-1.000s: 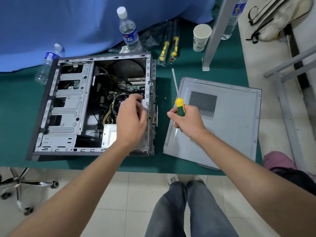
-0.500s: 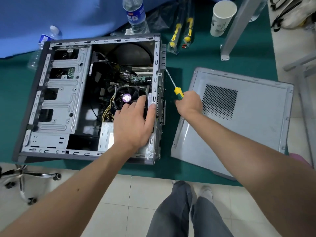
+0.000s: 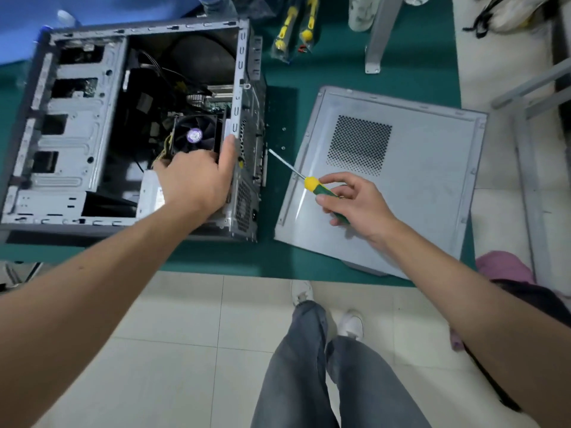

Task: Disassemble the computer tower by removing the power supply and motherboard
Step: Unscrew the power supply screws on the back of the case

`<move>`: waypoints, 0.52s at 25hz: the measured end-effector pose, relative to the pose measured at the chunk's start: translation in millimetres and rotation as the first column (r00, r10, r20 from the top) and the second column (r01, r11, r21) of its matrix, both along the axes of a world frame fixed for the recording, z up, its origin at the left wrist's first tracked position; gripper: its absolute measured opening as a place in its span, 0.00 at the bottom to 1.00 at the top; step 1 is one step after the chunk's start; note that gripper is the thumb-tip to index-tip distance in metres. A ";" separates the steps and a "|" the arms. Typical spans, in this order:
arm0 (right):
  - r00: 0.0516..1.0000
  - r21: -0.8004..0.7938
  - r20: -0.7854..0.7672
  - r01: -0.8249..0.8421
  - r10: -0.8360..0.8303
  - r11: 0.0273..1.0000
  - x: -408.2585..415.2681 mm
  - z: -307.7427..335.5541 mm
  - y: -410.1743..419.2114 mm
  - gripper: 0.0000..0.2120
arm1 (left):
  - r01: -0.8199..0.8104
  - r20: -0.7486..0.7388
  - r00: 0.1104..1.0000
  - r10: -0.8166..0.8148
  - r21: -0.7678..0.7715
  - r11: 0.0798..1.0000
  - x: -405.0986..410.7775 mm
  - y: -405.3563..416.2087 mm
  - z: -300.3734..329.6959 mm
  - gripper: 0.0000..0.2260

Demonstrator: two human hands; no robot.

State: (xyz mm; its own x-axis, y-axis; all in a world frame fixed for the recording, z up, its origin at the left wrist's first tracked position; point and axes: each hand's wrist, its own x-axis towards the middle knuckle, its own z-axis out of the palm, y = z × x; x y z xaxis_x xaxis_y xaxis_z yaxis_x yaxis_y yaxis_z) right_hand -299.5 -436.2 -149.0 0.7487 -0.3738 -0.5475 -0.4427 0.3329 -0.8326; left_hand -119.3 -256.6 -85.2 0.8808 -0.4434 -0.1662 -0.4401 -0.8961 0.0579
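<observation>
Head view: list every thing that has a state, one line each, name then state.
computer tower: lying on its side, open, side panel off.
side panel: removed, flat on the green mat beside the tower.
CPU fan: still mounted inside.
power supply: still in the case.
screwdriver: tip at the tower's rear.
left hand: resting inside the case.
right hand: grips the screwdriver.

Green table (image 3: pixel 340 72) (tower (image 3: pixel 77 125), side panel (image 3: pixel 426 186))
</observation>
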 end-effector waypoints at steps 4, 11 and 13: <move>0.998 -0.002 -0.010 -0.057 0.057 0.998 -24.6 1.0 -4.0 0.05 | -0.035 0.057 0.998 0.039 -0.067 0.997 -15.6 -0.3 -10.7 0.32; 0.992 0.020 -0.005 -0.124 0.125 0.992 -18.0 -21.7 -7.7 0.05 | -0.037 0.099 0.994 0.051 -0.138 0.990 -14.5 -0.1 -16.6 0.30; 0.994 0.055 -0.003 -0.109 0.110 0.992 -18.5 -26.1 -6.1 0.05 | -0.035 0.102 0.993 0.050 -0.146 0.989 -14.9 0.7 -17.6 0.30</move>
